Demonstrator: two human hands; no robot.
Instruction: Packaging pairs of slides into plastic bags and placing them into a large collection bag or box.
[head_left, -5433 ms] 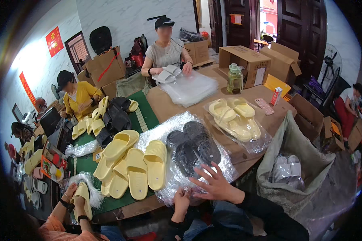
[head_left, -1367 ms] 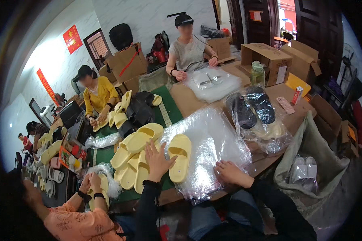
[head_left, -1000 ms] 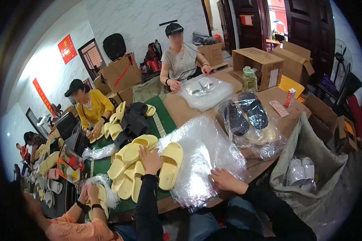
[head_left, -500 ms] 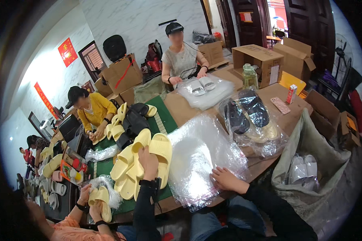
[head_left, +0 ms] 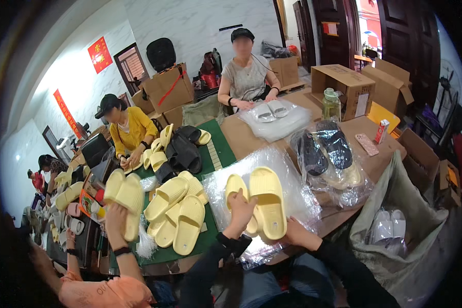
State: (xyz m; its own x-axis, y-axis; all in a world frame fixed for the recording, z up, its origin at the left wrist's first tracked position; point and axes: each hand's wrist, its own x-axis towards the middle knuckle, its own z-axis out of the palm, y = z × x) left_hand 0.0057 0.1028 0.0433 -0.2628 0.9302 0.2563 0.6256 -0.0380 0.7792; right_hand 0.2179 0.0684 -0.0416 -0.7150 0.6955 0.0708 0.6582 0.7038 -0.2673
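Observation:
My left hand (head_left: 242,213) is closed on a pair of pale yellow slide slippers (head_left: 270,203), held above a stack of clear plastic bags (head_left: 218,177). One slipper stands nearly upright with its sole bed toward me; the other is partly hidden behind my fingers. My right hand (head_left: 300,235) is by the heel of the nearer slipper, low over the bags. Its fingers are mostly behind that slipper, so their grip does not show. More yellow slippers (head_left: 174,205) lie piled on the green mat (head_left: 222,146) to the left.
At left a co-worker's hand (head_left: 117,220) holds up yellow slippers. Black slippers (head_left: 182,151) lie beyond the pile. Bagged dark slippers (head_left: 328,154) and a phone (head_left: 367,145) are at right. Across the table a person (head_left: 249,72) has bagged white slippers. A woven sack (head_left: 390,215) stands at lower right.
My left hand has lifted a pair of yellow slippers off the pile and brought it right, over the bags. The co-worker at left has raised slippers too. The whole view has shifted slightly.

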